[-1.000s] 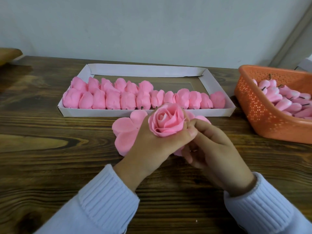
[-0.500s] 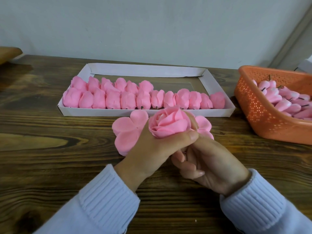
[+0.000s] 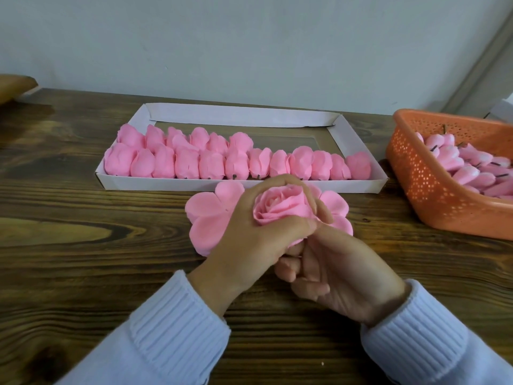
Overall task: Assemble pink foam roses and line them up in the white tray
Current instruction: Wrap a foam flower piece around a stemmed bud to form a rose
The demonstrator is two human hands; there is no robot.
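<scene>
a dark-stained wooden desk [image 3: 83,273] with bold grain and a pale knot-shaped patch at its left fills the lower view. behind it stands a plain, pale grey-white wall [image 3: 249,45]. an orange perforated plastic basket [image 3: 433,195] sits on the desk at the right, cut off by the frame edge. at the far left edge a tan-brown wooden object [image 3: 14,86] pokes in, too cropped to identify. a grey strip [image 3: 483,65] runs diagonally up the wall at upper right, with something white [image 3: 503,109] just behind the basket. a tiny white speck [image 3: 405,363] lies on the desk near the bottom.
</scene>
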